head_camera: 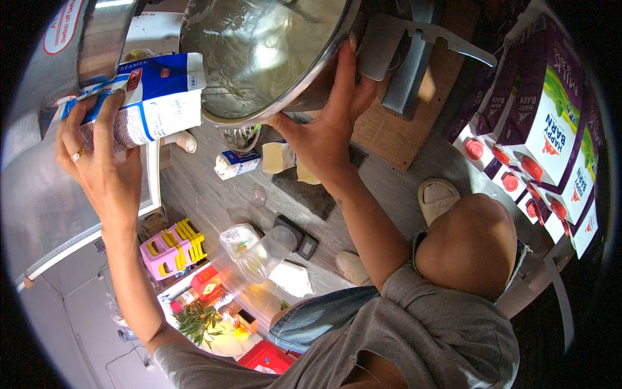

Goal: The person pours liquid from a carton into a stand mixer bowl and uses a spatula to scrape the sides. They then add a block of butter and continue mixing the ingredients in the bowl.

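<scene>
A blue-and-white creamer carton [160,104] lies on its side in my left hand [99,150], fingers on one face and thumb below. One end of it overlaps the near left rim of a stainless steel mixing bowl [316,68]. A pale creamy mass [272,53] shows inside the bowl, streaked along the wall. Whether anything flows from the carton I cannot tell. My right hand [330,126] grips the bowl's outer side, the thumb at its lower edge and the index finger by the rim. A metal bracket [413,63] stands right beside that hand.
Happy Barn milk cartons [544,131] with red caps are stacked at the right. On the grey floor are opened cartons [238,163], a digital scale [303,243] and a clear plastic jar [262,257]. Pink-and-yellow plastic baskets [170,248] stand at lower left. Another person's slippered foot [184,141] shows beyond.
</scene>
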Demonstrator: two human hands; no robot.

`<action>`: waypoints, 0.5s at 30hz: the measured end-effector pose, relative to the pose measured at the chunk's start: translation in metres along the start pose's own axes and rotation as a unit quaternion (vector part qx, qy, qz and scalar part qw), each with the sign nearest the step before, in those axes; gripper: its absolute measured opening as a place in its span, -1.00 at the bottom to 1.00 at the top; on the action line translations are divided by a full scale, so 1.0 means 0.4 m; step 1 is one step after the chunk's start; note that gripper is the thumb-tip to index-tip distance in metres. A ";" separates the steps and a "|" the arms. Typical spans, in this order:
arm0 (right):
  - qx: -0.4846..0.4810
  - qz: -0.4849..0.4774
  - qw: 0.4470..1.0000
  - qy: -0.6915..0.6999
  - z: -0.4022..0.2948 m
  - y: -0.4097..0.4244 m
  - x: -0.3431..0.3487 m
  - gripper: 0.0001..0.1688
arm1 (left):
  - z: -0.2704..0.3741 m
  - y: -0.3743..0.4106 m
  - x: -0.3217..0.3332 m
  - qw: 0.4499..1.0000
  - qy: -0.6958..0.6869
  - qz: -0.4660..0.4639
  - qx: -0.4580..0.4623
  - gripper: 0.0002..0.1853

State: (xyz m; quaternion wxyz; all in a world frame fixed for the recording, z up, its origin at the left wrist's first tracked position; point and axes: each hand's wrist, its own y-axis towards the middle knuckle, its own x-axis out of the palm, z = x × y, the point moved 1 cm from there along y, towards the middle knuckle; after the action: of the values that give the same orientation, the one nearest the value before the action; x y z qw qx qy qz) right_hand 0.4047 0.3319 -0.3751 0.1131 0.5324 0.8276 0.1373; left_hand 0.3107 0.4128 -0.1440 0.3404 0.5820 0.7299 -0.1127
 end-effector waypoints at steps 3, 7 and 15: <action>0.006 -0.004 1.000 0.008 -0.001 0.000 -0.001 0.37 | 0.002 0.005 -0.007 1.000 0.014 -0.002 -0.003 -0.33; 0.005 -0.006 1.000 -0.011 -0.006 0.005 -0.004 0.37 | 0.006 0.005 -0.008 1.000 0.011 -0.005 0.001 -0.33; 0.003 0.001 1.000 0.005 0.003 0.000 0.003 0.37 | 0.005 0.003 -0.002 1.000 0.014 -0.006 0.004 -0.33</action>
State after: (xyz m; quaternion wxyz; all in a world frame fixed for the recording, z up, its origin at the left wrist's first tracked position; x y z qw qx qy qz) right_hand 0.4045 0.3330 -0.3761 0.1072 0.5327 0.8282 0.1376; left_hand 0.3125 0.4113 -0.1445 0.3266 0.5808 0.7375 -0.1095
